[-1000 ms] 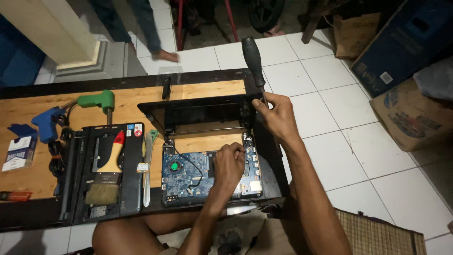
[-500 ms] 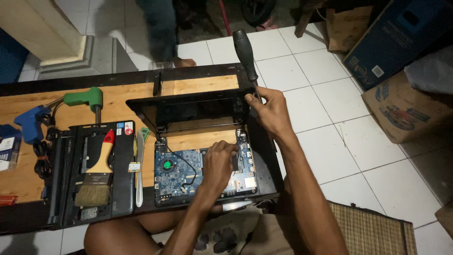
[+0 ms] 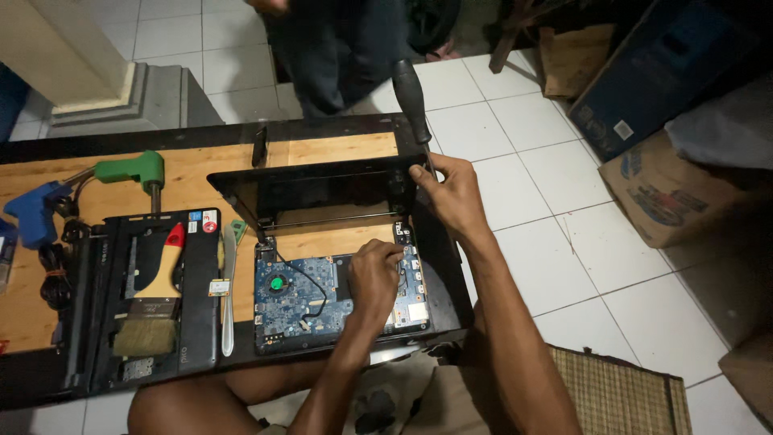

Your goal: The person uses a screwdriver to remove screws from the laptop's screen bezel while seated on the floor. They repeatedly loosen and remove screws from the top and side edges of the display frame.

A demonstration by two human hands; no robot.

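lying flat at the near edge of the low wooden table (image 3: 338, 149), the opened laptop base (image 3: 338, 294) shows its blue circuit board with a small round fan at the left, and its dark screen panel (image 3: 322, 189) is tipped up behind it on the far side. at the base's far right corner, by the hinge, the two hands meet. the right hand (image 3: 455, 193) is closed around a screwdriver (image 3: 415, 101) with a black handle; its long axis runs steeply up and away from the hinge corner, handle high and leaning slightly left, the tip hidden behind the fingers. the left hand (image 3: 374, 278) rests on the board just on the near side of that corner, fingers curled with the tips pressed near the hinge; whether they pinch anything cannot be told. the right hand is nearer the hinge. left of the base lie a black cover panel (image 3: 145, 294) carrying a paintbrush (image 3: 153, 302), and beyond it a green tool (image 3: 133, 171) and a blue tool (image 3: 36, 213). a standing person's legs (image 3: 338, 48) are past the table.
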